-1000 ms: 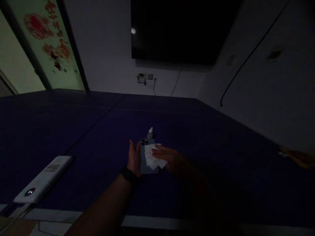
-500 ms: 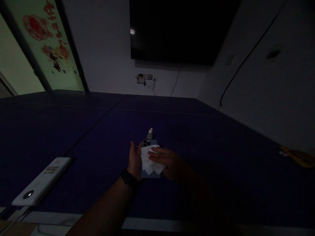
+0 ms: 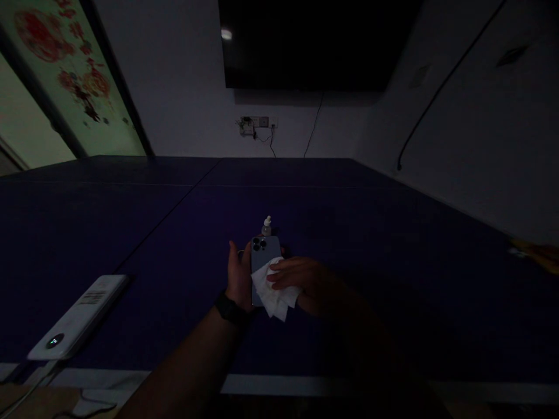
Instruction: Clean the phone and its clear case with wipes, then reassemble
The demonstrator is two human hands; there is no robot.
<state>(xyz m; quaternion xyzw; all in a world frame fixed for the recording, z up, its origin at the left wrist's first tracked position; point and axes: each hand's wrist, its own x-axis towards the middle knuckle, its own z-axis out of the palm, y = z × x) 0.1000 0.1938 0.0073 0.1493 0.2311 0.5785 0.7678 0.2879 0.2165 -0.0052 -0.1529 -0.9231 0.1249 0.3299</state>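
Note:
A grey-blue smartphone point(image 3: 265, 254) lies back side up in my left hand point(image 3: 239, 273), its camera lenses at the far left corner. The left thumb is raised beside the phone, and the fingers pass underneath, mostly hidden. My right hand point(image 3: 301, 281) presses a crumpled white tissue point(image 3: 273, 291) onto the lower part of the phone's back, fingers over it. Part of the tissue hangs past the phone's near right edge. Just beyond the phone stands a small clear bottle with a white cap point(image 3: 266, 226).
A white power bank point(image 3: 82, 317) with a cable plugged into its near end lies at the left on the dark blue table point(image 3: 174, 233). A yellow item point(image 3: 535, 254) sits at the far right edge. A television point(image 3: 314, 46) hangs on the wall behind.
The tissue and my right hand have slid toward the phone's near end, uncovering more of its upper back. The left hand still holds the phone. The head view has tilted slightly.

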